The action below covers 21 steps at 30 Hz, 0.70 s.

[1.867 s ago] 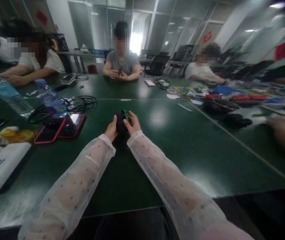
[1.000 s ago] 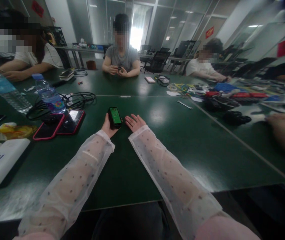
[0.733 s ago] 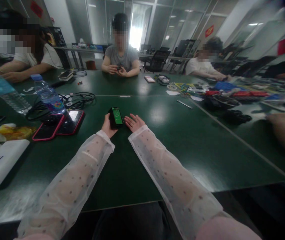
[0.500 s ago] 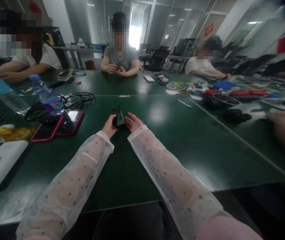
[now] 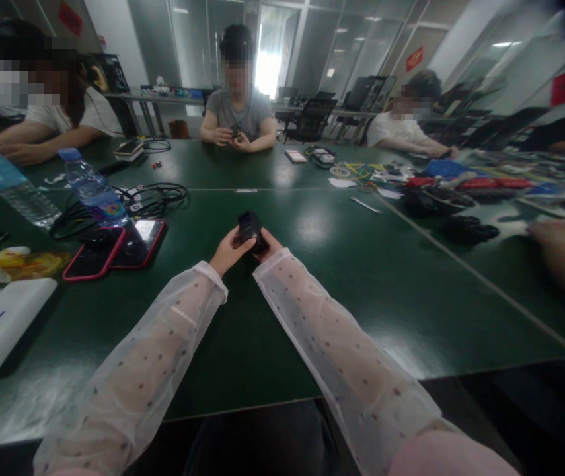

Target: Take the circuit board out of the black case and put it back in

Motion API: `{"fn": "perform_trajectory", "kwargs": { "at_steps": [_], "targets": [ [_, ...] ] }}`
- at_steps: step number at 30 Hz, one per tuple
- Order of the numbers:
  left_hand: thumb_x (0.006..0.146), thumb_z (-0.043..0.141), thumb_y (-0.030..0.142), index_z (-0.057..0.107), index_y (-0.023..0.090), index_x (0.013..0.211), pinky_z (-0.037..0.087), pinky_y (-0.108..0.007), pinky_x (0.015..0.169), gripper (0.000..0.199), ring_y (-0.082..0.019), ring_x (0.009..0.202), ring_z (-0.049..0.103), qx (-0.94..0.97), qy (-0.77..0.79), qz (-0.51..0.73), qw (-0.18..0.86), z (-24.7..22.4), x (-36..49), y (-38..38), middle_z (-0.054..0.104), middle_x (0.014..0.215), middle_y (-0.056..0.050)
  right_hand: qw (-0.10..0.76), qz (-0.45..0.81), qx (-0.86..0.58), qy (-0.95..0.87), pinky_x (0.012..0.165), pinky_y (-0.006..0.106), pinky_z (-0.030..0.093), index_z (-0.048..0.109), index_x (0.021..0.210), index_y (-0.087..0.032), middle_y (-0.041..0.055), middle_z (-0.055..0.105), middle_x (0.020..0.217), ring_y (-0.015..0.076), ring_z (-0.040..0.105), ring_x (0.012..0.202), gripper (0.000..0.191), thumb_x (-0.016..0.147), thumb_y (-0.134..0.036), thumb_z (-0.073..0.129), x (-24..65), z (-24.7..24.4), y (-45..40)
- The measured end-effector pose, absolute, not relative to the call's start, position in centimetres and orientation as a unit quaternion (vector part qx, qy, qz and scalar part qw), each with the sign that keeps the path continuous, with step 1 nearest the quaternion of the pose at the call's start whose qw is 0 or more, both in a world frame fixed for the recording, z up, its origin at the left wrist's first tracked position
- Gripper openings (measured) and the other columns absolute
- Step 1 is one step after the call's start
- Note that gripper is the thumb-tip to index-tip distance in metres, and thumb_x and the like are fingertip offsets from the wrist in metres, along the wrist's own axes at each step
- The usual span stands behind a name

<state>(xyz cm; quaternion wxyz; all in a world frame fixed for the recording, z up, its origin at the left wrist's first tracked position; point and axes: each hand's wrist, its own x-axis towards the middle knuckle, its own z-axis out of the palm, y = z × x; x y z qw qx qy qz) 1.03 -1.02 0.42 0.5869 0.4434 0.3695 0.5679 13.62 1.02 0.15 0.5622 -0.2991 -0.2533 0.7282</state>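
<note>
A small black box-shaped device [image 5: 249, 226] is held up over the green table [image 5: 292, 317], in the middle of the view. My left hand [image 5: 230, 251] grips its left side, with the thumb lying across the lower front. Against the right side rests my right hand [image 5: 271, 245], its fingers mostly hidden behind the device. What kind of device it is I cannot make out. White sheer dotted sleeves cover both my forearms.
Left of my hands lie two red-edged phones [image 5: 138, 244], a water bottle [image 5: 91, 188], black cables [image 5: 163, 195] and a white power bank [image 5: 7, 327]. A wrench-like tool [image 5: 365, 205] and a cluttered pile [image 5: 460, 182] are to the right. Co-workers sit around the table.
The black device has turned, so its green face no longer shows. My left thumb has come across its front, and my right hand has closed in from beside it.
</note>
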Motion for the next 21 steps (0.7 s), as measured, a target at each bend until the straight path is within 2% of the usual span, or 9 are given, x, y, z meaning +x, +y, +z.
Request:
{"fn": "perform_trajectory", "kwargs": {
  "at_steps": [6,12,17,21],
  "targets": [
    [0.066,0.083,0.022,0.061,0.018,0.122,0.051,-0.032,0.086,0.06,-0.022,0.099,0.063,0.433,0.405,0.566,0.572,0.4,1.0,-1.0,0.066,0.107,-0.009,0.566,0.733,-0.295,-0.234,0.081,0.038,0.06,0.059,0.11,-0.023,0.001,0.073,0.081,0.0199,0.071,0.085,0.025,0.088,-0.028,0.046,13.9,0.1,0.9],
    [0.071,0.08,0.023,0.063,0.021,0.118,0.053,-0.027,0.074,0.051,-0.018,0.09,0.064,0.407,0.416,0.571,0.579,0.9,0.9,-1.3,0.066,0.102,-0.006,0.554,0.752,-0.29,-0.21,0.069,0.029,0.06,0.059,0.109,-0.022,-0.001,0.072,0.076,0.0149,0.068,0.067,0.023,0.089,-0.024,0.049,14.3,-0.5,1.6],
    [0.072,0.08,0.024,0.065,0.022,0.112,0.053,-0.024,0.066,0.043,-0.012,0.071,0.063,0.398,0.414,0.585,0.574,0.4,0.5,-0.9,0.066,0.09,-0.002,0.544,0.762,-0.276,-0.216,0.069,0.03,0.059,0.058,0.112,-0.022,-0.0016,0.073,0.079,0.015,0.068,0.068,0.025,0.089,-0.022,0.048,14.4,-0.7,2.1],
    [0.071,0.08,0.023,0.065,0.022,0.111,0.053,-0.023,0.065,0.043,-0.01,0.066,0.062,0.399,0.413,0.587,0.571,0.4,0.4,-1.0,0.066,0.088,-0.002,0.543,0.761,-0.277,-0.222,0.069,0.031,0.058,0.059,0.111,-0.022,-0.0014,0.073,0.078,0.0156,0.068,0.068,0.026,0.089,-0.02,0.046,14.5,-1.0,2.3]
  ]
}}
